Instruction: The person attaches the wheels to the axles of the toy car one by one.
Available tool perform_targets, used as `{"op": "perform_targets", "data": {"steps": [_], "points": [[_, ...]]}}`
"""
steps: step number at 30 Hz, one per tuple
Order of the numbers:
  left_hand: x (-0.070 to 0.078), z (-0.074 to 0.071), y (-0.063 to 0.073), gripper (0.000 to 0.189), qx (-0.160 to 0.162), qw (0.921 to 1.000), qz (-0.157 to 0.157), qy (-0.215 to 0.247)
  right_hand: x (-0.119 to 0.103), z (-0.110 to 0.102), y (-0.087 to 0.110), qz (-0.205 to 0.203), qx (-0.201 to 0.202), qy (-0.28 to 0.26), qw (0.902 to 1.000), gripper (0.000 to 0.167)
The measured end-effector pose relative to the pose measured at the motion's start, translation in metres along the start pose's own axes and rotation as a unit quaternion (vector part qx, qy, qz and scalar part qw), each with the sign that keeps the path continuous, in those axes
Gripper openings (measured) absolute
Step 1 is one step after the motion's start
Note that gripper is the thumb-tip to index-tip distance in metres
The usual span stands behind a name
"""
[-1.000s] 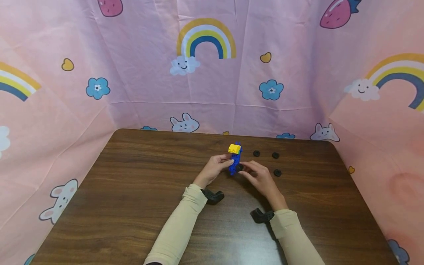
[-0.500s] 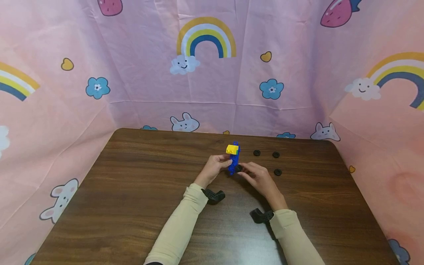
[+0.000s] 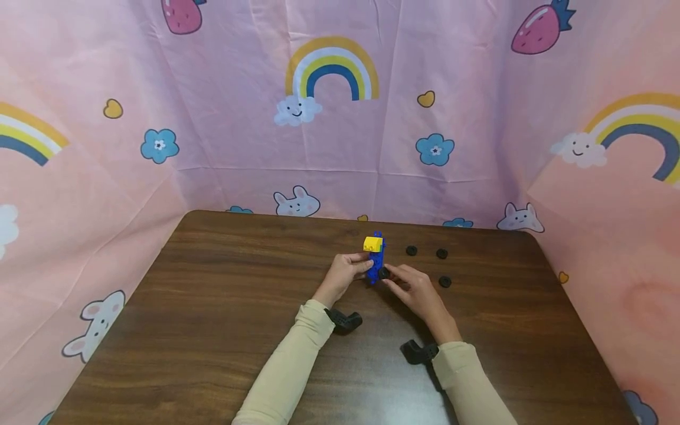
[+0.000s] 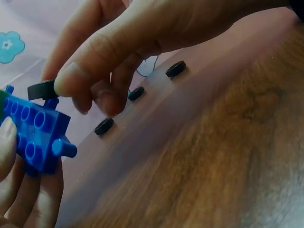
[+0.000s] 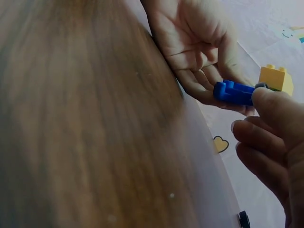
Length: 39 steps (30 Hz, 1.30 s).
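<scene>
Head view, left hand (image 3: 341, 276) gripping blue base (image 3: 378, 258) (yellow-topped), right hand (image 3: 418, 290) pinching black wheel (image 3: 384, 273)

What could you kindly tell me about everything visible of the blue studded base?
The blue studded base looks like glossy plastic: a long, narrow block with rows of round studs and short round pegs at its near end and sides. In the head view it stretches away from the camera. A yellow brick sits toward its far end. The left hand grips it, seemingly above the table. A black wheel, pinched by the right hand, is at a side peg; whether it is fully seated is unclear.
</scene>
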<state>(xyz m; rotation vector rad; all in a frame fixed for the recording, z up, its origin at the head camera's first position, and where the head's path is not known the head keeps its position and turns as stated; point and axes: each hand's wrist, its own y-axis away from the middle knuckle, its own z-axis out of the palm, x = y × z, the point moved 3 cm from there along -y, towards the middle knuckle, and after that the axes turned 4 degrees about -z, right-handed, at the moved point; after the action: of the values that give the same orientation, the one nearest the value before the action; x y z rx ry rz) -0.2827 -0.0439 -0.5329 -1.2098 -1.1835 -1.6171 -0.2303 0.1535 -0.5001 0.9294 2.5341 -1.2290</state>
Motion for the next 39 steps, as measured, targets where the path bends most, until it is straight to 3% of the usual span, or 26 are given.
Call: {"op": "perform_targets", "data": {"steps": [12, 25, 39], "points": [[-0.0017, 0.0007, 0.0028, 0.040, 0.015, 0.9999, 0.003, 0.002, -0.0013, 0.0029, -0.0004, -0.020, 0.006, 0.014, 0.9997, 0.043], [-0.0005, 0.0010, 0.0005, 0.037, 0.016, 0.9994, -0.007, 0.028, -0.0006, 0.0016, -0.0013, 0.006, 0.039, 0.000, 0.9992, 0.038], [-0.0006, 0.0033, 0.0011, 0.039, -0.009, 0.9998, -0.003, 0.017, -0.0001, 0.0011, -0.0011, 0.010, 0.038, 0.013, 0.9991, 0.039]]}}
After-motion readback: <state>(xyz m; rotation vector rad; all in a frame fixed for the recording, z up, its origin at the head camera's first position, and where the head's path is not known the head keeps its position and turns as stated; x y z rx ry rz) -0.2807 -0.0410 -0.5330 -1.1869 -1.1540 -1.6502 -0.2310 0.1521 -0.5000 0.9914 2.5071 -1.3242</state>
